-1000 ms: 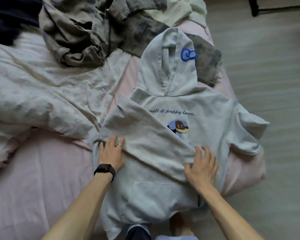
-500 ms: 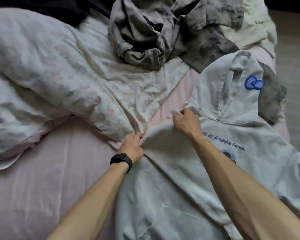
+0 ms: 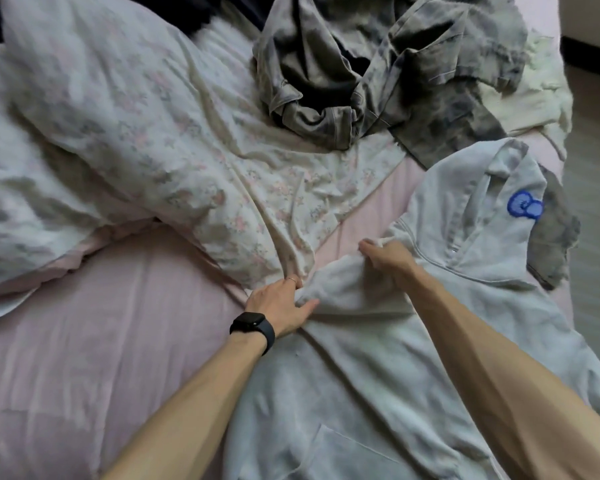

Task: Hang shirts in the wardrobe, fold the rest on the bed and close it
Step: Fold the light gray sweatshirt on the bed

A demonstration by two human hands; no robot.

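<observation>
Head view: grey hoodie [image 3: 378,393], blue bow emblem [image 3: 524,206]

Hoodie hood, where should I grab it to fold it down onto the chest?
Pinch the hood at its pointed tip, reaching from the far end past the blue bow. It lies flat pointing away from you, so the tip is free and should hinge along the neck seam.

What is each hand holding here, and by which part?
Both hold the light grey hoodie. The left hand grips the folded-in fabric's edge at the shoulder. The right hand pinches the fabric higher up, beside the hood's base.
</observation>
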